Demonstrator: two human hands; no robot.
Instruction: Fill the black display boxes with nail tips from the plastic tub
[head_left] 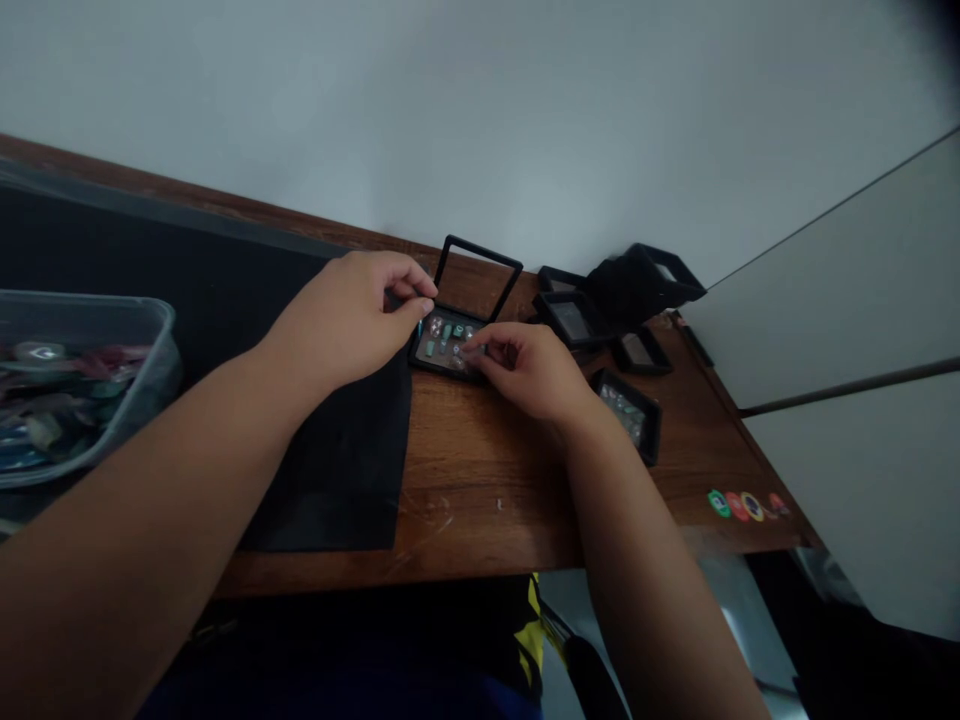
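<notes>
A small black display case [448, 370] lies on the table with its framed lid [484, 250] raised. Inside sit rows of small nail-shaped pieces, apparently press-on nails [447, 332], some green and some pale and shiny. At the case's upper left corner, by the base of the lid, the thumb and index finger of my left hand [367, 310] close on the frame. My right hand [529, 368] is over the case's lower right part, fingertips pinched together among the nails. What lies between those fingertips is too small to make out.
A clear plastic tub [169, 325] of assorted small packets stands at left on a black mat [330, 490]. More black cases [574, 318] are piled at right against the wall, and one filled case [630, 412] lies beside my right forearm. Round stickers [735, 505] mark the table's right side.
</notes>
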